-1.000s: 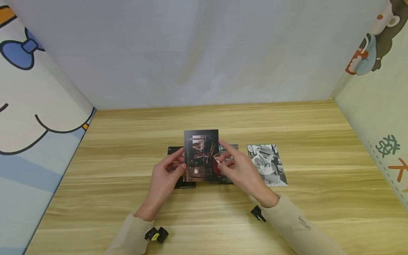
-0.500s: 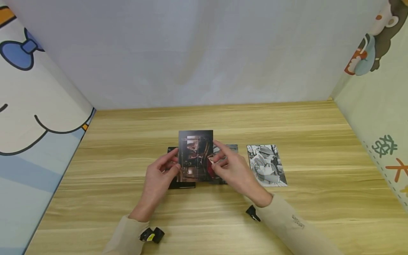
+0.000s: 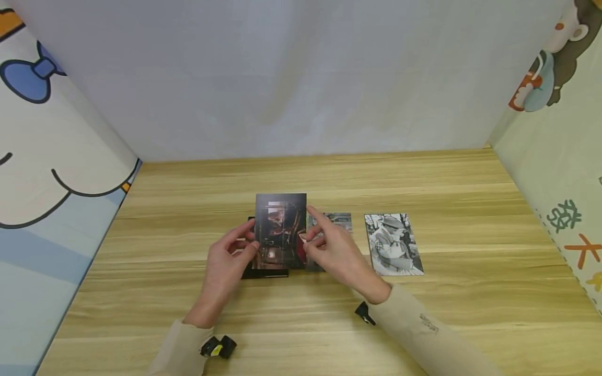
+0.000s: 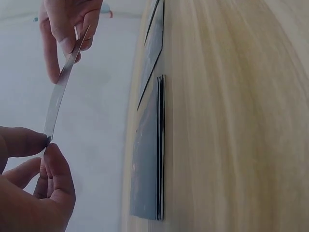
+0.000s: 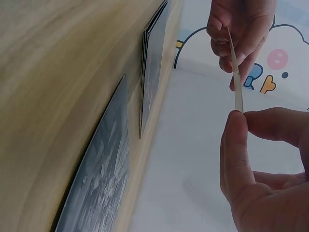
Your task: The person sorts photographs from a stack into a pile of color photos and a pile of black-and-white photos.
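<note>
Both hands up off the worktop [image 3: 423,172], one dark photo card [image 3: 280,231] held between them, face toward me. My left hand [image 3: 229,260] pinches its left edge, thumb and forefinger; the left wrist view shows those fingertips [image 4: 47,145] closed on the thin edge. My right hand [image 3: 331,251] pinches the right edge the same way, thumb pad [image 5: 236,125] against the card rim. The card hangs in the air above the black stack of cards [image 3: 265,271], not touching it; the stack lies flat on the worktop with its edges lined up, seen side-on in the left wrist view [image 4: 159,150].

Just right of the stack a colour photo [image 3: 335,222] lies flat, partly hidden by my right hand. Further right, apart from it, lies a black-and-white photo [image 3: 394,243] of a figure in a hat.

Risks, as I judge them: the grip is on edges only, so a thin glossy card could slip out or bow, and the wrist view already shows a slight bend. Squeezing inward would crease it. If it drops it could land crooked on the stack and knock the pile askew, or slide over the colour photo. My right wrist sits low near that photo and could drag it out of line.
</note>
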`<state>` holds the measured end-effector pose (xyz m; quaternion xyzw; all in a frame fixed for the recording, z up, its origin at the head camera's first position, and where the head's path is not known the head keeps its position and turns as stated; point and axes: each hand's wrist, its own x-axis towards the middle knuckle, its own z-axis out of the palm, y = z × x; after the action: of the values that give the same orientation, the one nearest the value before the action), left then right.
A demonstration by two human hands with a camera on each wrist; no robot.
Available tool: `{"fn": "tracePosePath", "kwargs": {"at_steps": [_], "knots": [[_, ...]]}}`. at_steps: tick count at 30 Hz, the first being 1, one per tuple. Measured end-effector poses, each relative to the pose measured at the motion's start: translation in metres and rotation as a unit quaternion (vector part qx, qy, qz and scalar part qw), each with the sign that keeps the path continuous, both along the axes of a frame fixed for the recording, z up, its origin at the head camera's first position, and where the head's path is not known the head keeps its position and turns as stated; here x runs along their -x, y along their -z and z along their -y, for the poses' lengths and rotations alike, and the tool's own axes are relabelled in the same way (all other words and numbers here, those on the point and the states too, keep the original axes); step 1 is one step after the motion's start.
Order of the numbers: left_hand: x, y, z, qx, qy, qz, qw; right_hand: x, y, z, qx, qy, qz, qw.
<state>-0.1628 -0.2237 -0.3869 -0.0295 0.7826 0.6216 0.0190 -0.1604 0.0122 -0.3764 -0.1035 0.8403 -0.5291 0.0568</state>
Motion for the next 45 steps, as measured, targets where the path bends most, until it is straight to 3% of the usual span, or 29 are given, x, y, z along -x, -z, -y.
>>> {"fn": "tracePosePath", "kwargs": {"at_steps": [22,45], "knots": [[0.004,0.004,0.019,0.049,0.011,-0.006,0.9987,0.006,0.004,0.018,-0.036,-0.018,-0.017,0.999],[0.008,0.007,0.030,0.118,0.011,-0.001,0.9930,0.014,0.011,0.032,-0.068,-0.042,0.003,0.997]]}}
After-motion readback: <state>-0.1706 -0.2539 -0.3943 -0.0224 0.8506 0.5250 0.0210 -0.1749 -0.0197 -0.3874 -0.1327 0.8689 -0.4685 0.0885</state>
